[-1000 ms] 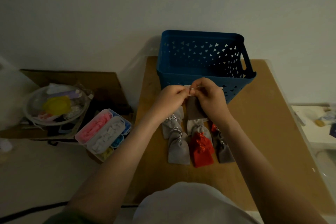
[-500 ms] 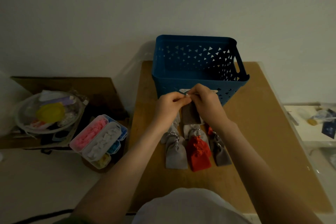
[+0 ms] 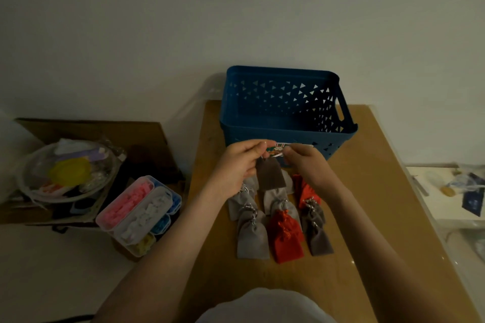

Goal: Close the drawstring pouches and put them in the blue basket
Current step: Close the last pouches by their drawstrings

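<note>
A wooden table (image 3: 372, 191) is seen from above, and a blue basket (image 3: 283, 123) with triangular cut-outs is set at its far edge against the wall. To the left, lower down, a cardboard sheet (image 3: 147, 136) is laid, bearing a clear bowl (image 3: 31, 178) of mixed items. Just beside it stands a compartment box (image 3: 136, 215) filled with pink, white, blue and yellow pieces. Closed pouches are laid in rows on the table near the person: grey pouches (image 3: 252, 240), a red pouch (image 3: 287, 241) and a dark grey pouch (image 3: 320, 242).

A brown pouch (image 3: 270, 174) is held above these rows, just in front of the basket's near wall. Its long axis runs near to far, with the gathered mouth pointed toward the basket and the flat bottom toward the person.

The mouth is pinched by the left hand (image 3: 236, 165), and a pale drawstring (image 3: 277, 155) is pinched by the right hand (image 3: 307, 165).

A colourful sticker (image 3: 280, 148) is fixed to the basket's near wall; its writing cannot be read.

Half a second earlier the hands were pressed together; now they are drawn apart, and the sticker is exposed between them.
</note>
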`<action>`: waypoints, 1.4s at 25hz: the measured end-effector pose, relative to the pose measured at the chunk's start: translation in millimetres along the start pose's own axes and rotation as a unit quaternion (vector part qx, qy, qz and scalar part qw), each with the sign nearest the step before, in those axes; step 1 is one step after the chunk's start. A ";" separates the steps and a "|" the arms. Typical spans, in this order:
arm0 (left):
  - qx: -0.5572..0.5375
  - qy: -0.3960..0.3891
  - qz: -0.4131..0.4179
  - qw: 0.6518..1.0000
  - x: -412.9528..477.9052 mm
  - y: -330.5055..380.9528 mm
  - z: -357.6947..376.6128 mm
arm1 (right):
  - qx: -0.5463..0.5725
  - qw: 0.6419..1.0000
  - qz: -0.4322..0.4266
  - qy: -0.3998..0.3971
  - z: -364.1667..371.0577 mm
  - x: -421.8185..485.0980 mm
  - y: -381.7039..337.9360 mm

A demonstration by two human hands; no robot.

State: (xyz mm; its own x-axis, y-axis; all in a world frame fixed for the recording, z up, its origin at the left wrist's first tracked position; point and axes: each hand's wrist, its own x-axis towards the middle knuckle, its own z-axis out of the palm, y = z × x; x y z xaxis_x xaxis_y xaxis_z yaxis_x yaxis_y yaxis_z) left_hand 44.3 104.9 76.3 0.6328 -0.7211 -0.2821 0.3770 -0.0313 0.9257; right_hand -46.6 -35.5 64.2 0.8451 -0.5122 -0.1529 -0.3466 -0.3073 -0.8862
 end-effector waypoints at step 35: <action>0.155 0.148 0.048 0.976 5.8 -11.5 13.1 | 0.199 0.975 -0.097 -0.002 31.8 -7.4 -7.8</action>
State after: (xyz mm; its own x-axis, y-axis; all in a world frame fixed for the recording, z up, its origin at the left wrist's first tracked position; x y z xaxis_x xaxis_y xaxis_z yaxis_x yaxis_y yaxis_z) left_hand 34.8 92.0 67.3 0.8400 -0.5008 -0.2088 0.1134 -0.2143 0.9702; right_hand -37.2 -3.9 58.3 0.8810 -0.4718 0.0335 0.0050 -0.0616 -0.9981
